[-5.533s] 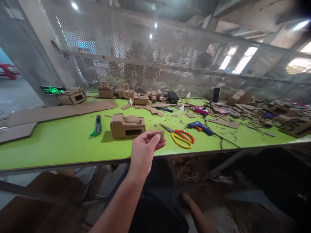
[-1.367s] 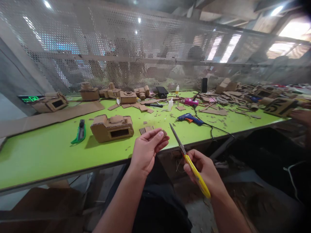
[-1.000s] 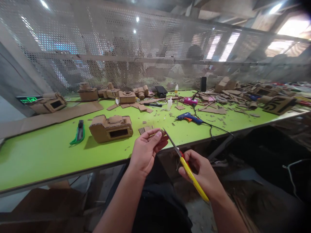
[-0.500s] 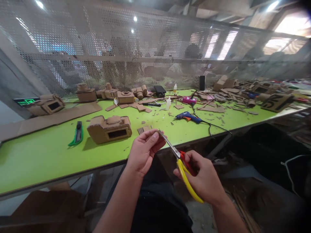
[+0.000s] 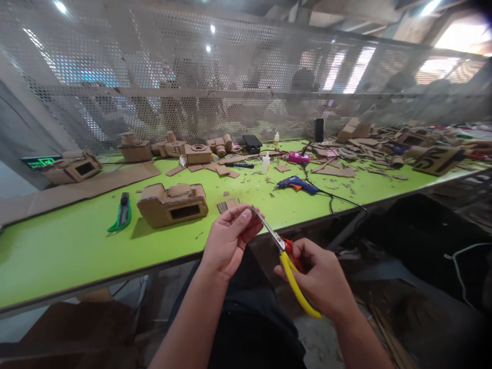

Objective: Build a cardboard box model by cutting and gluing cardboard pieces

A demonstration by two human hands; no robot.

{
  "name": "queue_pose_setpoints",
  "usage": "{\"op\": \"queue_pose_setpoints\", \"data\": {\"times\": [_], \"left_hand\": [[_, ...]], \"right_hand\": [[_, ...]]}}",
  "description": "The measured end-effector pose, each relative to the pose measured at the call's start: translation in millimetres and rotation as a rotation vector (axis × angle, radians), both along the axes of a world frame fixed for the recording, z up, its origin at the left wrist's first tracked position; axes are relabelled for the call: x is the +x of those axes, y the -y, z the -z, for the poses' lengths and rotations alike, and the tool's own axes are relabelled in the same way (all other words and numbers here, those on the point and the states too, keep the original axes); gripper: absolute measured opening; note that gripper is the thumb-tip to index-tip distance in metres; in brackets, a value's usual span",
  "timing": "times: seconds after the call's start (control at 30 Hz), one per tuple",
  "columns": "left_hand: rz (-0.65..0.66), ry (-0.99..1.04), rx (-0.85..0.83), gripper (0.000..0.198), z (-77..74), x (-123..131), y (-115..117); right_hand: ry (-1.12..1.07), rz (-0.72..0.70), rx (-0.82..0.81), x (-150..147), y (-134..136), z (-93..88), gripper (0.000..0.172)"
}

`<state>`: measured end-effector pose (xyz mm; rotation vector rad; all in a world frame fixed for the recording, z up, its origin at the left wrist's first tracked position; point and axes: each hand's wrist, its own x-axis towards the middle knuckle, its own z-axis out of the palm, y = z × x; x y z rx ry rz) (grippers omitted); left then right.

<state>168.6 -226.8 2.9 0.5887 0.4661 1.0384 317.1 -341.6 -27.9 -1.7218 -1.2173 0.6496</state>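
Observation:
My right hand [image 5: 321,279] is closed around the handles of a pair of scissors [image 5: 294,279], one handle yellow and one red. Their metal blades point up and left to the fingertips of my left hand [image 5: 230,238]. That hand is pinched by the blade tips, and what it holds is too small and covered to name. Just behind it, a few corrugated cardboard strips [image 5: 227,206] lie on the green table [image 5: 88,261]. Left of my hands stands a cardboard camera model [image 5: 159,207] with a rectangular opening in its side.
A green box cutter [image 5: 122,212] lies left of the camera model. To the right are a blue glue gun [image 5: 298,185] with a black cord and a small white bottle [image 5: 266,164]. More cardboard models [image 5: 136,150] and scraps line the back, below a perforated metal screen [image 5: 172,66].
Almost nothing differs. The scissors' yellow handle has shifted up very slightly, and the blades still meet my left fingertips. The view has moved a touch.

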Motion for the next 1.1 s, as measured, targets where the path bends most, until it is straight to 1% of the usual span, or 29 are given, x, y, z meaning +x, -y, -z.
{"op": "queue_pose_setpoints", "data": {"times": [0.17,0.3,0.43,0.53,0.6,0.83,1.1], "left_hand": [[0.004,0.015,-0.022,0.029,0.3,1.7,-0.6],[-0.024,-0.029,-0.006,0.032,0.6,0.9,-1.3],[-0.076,-0.057,0.067,0.033,3.5,2.0,-2.3],[-0.098,-0.060,0.111,0.032,6.7,4.4,-2.7],[-0.103,-0.062,0.121,0.031,8.2,5.5,-3.1],[-0.066,-0.067,0.115,0.034,9.7,2.4,-6.4],[0.014,-0.050,0.136,0.032,10.6,-3.2,-10.5]], "right_hand": [[-0.021,0.006,0.070,-0.8,-2.7,7.6,0.044],[-0.037,0.041,0.138,0.1,-2.4,6.6,0.040],[0.057,0.000,0.104,3.8,0.6,2.8,0.041],[0.169,-0.027,0.059,6.3,1.8,4.0,0.044],[0.236,-0.019,0.066,7.1,2.0,6.2,0.046],[0.322,-0.002,0.100,8.4,2.3,9.0,0.048],[0.461,0.008,0.134,8.2,5.9,0.5,0.049]]}}
